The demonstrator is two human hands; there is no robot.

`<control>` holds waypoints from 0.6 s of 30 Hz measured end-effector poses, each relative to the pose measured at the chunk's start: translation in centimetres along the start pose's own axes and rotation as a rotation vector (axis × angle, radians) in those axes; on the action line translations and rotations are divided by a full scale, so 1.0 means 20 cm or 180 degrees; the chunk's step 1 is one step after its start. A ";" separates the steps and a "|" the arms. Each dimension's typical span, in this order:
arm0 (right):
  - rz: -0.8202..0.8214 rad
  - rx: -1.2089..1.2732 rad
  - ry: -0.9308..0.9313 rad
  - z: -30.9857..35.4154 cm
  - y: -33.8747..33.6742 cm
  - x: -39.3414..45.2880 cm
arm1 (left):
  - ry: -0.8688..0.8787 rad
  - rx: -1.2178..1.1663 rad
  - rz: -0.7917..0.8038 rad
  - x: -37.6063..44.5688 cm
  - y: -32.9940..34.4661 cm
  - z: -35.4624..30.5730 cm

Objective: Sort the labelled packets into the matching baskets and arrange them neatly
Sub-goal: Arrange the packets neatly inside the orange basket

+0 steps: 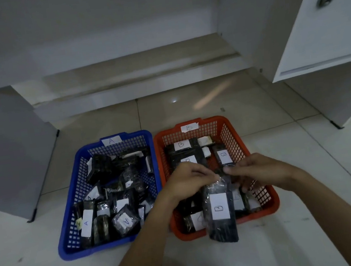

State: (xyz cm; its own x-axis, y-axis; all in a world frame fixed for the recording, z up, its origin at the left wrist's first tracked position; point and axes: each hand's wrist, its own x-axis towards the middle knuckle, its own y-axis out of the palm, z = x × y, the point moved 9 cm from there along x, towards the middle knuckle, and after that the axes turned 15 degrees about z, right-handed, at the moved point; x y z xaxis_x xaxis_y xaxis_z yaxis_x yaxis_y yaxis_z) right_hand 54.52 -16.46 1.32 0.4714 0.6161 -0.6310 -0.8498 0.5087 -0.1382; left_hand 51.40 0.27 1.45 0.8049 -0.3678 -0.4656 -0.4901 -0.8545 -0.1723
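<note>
You hold the B-labelled packet (220,211) by its top edge, left hand (190,181) and right hand (258,172) both pinching it, low centre-right over the red basket (272,198); a slack pinch risks it dropping past the near rim, or disturbing the stacked packets (186,156).

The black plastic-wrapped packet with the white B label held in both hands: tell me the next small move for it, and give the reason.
Probably lower the black plastic-wrapped packet with the white B label into the orange plastic basket and lay it flat beside the other B packets. The left hand and right hand pinch its top end above that basket, whose tag reads B, so the label matches.
</note>
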 end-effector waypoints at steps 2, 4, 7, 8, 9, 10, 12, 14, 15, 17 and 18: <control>0.0306 0.0256 -0.0262 0.03 0.04 -0.01 | 0.0092 -0.0599 -0.0304 -0.04 -0.06 0.02; 0.0504 0.0337 -0.0595 0.07 0.09 0.00 | 0.0198 -0.0916 -0.0671 -0.07 -0.11 0.03; 0.0329 0.0665 -0.0881 0.12 0.08 0.07 | 0.0316 -0.1200 -0.1158 -0.09 -0.17 0.04; 0.0128 0.0907 -0.0927 0.12 0.05 0.10 | 0.0270 -0.1313 -0.1267 -0.09 -0.18 0.06; -0.0083 0.1229 -0.0962 0.11 0.02 0.12 | 0.0180 -0.1408 -0.1277 -0.09 -0.18 0.08; -0.0267 0.1589 -0.0998 0.10 -0.02 0.15 | 0.0070 -0.1455 -0.1196 -0.09 -0.17 0.10; -0.0514 0.2143 -0.1079 0.08 -0.06 0.22 | -0.0011 -0.1585 -0.0912 -0.08 -0.13 0.12; -0.0628 0.2369 -0.1076 0.07 -0.08 0.30 | 0.0187 -0.1866 -0.1076 -0.06 -0.12 0.15; -0.0650 0.2383 -0.1039 0.07 -0.08 0.34 | 0.0255 -0.2001 -0.1338 -0.04 -0.14 0.17; -0.0785 0.2231 -0.0921 0.07 -0.11 0.41 | 0.0233 -0.2186 -0.1895 0.02 -0.22 0.25; -0.0918 0.2148 -0.0858 0.06 -0.14 0.44 | 0.0199 -0.2219 -0.2115 0.05 -0.25 0.28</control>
State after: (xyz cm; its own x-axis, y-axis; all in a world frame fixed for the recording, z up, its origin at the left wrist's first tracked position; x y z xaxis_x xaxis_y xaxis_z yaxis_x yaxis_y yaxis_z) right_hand 61.36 -11.67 -2.91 0.7664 0.4848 -0.4214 -0.3984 0.8734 0.2801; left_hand 52.81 6.24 -3.08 0.8727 0.2677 -0.4083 0.3644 -0.9138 0.1797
